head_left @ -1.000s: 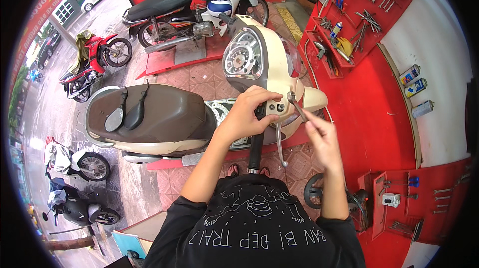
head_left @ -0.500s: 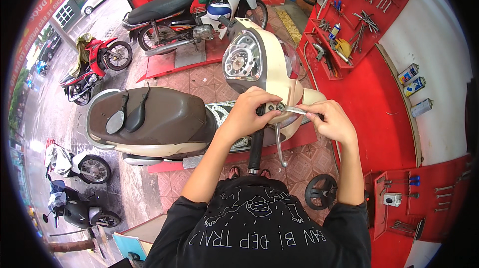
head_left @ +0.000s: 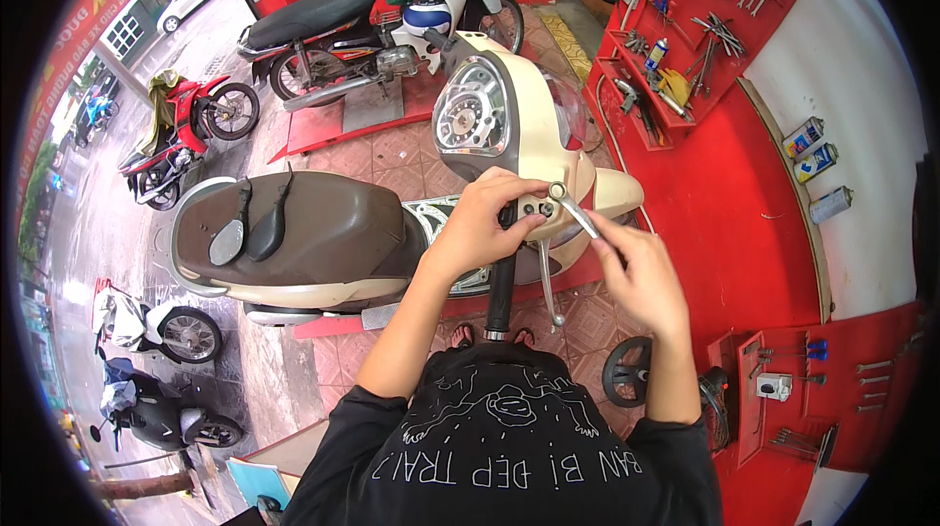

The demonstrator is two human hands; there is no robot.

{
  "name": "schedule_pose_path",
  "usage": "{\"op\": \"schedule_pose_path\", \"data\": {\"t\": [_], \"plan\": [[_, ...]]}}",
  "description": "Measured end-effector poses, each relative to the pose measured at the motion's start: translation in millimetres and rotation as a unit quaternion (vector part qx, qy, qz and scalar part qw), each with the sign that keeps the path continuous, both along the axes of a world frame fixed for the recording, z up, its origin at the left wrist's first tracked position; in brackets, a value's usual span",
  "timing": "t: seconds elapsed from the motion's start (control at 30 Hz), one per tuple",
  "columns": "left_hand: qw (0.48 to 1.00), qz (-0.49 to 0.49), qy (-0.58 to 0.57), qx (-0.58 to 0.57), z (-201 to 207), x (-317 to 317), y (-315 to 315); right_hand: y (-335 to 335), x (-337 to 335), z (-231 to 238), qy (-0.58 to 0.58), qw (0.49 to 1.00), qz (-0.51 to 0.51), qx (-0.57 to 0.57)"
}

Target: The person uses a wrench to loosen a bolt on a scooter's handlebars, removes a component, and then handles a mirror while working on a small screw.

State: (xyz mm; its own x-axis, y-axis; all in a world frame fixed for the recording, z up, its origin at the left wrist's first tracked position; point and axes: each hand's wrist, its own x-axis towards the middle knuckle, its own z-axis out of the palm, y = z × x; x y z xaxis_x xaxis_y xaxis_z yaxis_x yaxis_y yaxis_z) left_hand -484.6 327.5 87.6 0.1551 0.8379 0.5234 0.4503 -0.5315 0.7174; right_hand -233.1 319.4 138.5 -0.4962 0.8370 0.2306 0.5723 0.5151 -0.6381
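Observation:
A cream scooter with a brown seat [head_left: 333, 217] stands in front of me, its black handlebar grip [head_left: 501, 301] pointing towards me. My left hand [head_left: 480, 217] is closed round the brake lever mount [head_left: 534, 206], thumb and forefinger on either side of its bolt heads. The silver brake lever [head_left: 547, 281] extends below. My right hand [head_left: 641, 271] grips a ring spanner [head_left: 580, 215]; its ring end shows beside my left forefinger, lifted off the bolt. Two removed mirrors, one silver-faced [head_left: 227, 240] and one dark-backed [head_left: 265, 234], lie on the seat.
Beyond the scooter, another motorbike [head_left: 333, 46] stands on a red lift [head_left: 313, 139]. Red tool boards [head_left: 725, 22] with spanners hang at the right, near several spray cans [head_left: 830, 203]. A black wheel [head_left: 627, 371] lies on the tiles. More motorbikes [head_left: 162, 408] are parked at the left.
The spanner's ring end has come up off the bolt, and its shaft has swung from nearly level to slanting. My right hand has shifted down and slightly left. My left hand stays at the mount.

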Motion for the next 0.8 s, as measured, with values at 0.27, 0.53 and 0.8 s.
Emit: {"op": "schedule_pose_path", "data": {"t": [0.27,0.53,0.8], "plan": [[1.000,-0.006,0.010,0.015,-2.9,0.2,4.3,58.5,22.3,4.9,-0.058,0.992,0.110,-0.012],[0.999,-0.003,0.019,0.025,-1.5,-0.6,4.5,54.5,12.1,7.7,-0.089,0.986,0.113,-0.086],[0.999,-0.029,0.024,0.029,-0.1,0.5,6.8,-22.9,-13.3,-23.9,0.019,1.000,-0.007,-0.009]]}}
